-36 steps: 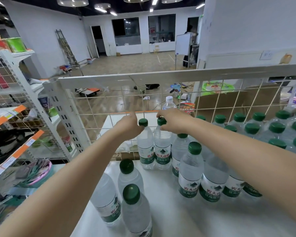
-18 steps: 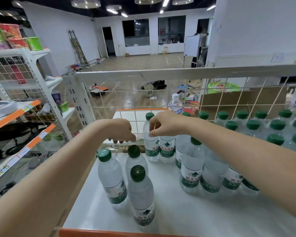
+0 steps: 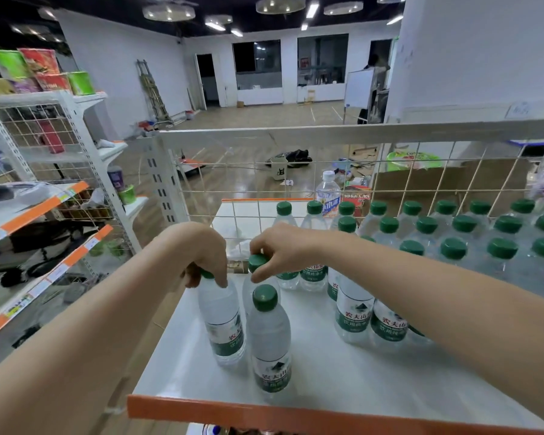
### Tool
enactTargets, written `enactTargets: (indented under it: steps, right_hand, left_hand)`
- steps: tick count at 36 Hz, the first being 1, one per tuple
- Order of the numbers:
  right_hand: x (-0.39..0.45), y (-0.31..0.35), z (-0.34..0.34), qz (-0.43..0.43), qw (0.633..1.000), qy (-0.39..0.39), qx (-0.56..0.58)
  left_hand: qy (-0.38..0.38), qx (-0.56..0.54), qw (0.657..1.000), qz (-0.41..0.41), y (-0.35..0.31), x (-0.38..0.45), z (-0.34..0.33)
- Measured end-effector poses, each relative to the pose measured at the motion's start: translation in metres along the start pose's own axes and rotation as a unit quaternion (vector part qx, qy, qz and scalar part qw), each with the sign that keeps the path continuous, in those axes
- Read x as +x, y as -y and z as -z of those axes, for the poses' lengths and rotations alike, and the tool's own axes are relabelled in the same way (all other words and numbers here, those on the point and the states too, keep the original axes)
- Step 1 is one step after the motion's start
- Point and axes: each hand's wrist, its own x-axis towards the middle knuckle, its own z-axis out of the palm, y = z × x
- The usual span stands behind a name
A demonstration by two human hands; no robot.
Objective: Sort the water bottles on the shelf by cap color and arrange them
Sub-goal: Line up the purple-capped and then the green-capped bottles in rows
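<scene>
Both bare forearms reach forward from the lower corners and converge toward the middle. The left hand (image 3: 203, 255) hangs palm down with the wrist bent, its fingers and thumb curled down round the cap of a bottle (image 3: 222, 318), gripping it from above. The right hand (image 3: 280, 246) sits just beside it, close but apart, also palm down, with its thumb and fingertips pinching the green cap of a second bottle (image 3: 258, 263) behind.

Clear bottles (image 3: 269, 340) with green caps (image 3: 265, 297) on a white, orange-edged shelf (image 3: 327, 381).
</scene>
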Motion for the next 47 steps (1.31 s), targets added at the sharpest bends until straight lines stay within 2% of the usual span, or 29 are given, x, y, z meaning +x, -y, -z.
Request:
enactTargets:
  steps: [3,9,15,21,29,42,47]
  right_hand:
    - [-0.003,-0.003,0.003,-0.01,1.0,-0.002,-0.023]
    - [-0.006,-0.021,0.007,-0.049,0.995,-0.032,-0.082]
    - [-0.013,-0.028,0.013,-0.099,0.99,-0.055,-0.079]
    - [-0.015,-0.045,0.021,-0.139,0.984,-0.082,-0.08]
    - [-0.014,-0.072,0.022,-0.166,0.97,-0.082,-0.159]
    - [-0.011,-0.088,0.02,-0.219,0.961,-0.104,-0.136]
    - [-0.007,-0.09,0.018,-0.224,0.958,-0.111,-0.144]
  left_hand:
    - [-0.033,0.008,0.999,-0.026,-0.001,0.001,-0.001]
    - [-0.05,-0.026,0.996,-0.062,-0.011,0.001,0.001]
    - [-0.1,-0.039,0.989,-0.097,-0.021,0.01,0.005]
    - [-0.167,-0.079,0.973,-0.136,-0.04,0.02,0.005]
    - [-0.223,-0.1,0.952,-0.184,-0.064,0.036,0.005]
    - [-0.253,-0.103,0.938,-0.212,-0.072,0.055,0.011]
    - [-0.232,-0.102,0.945,-0.206,-0.072,0.058,0.018]
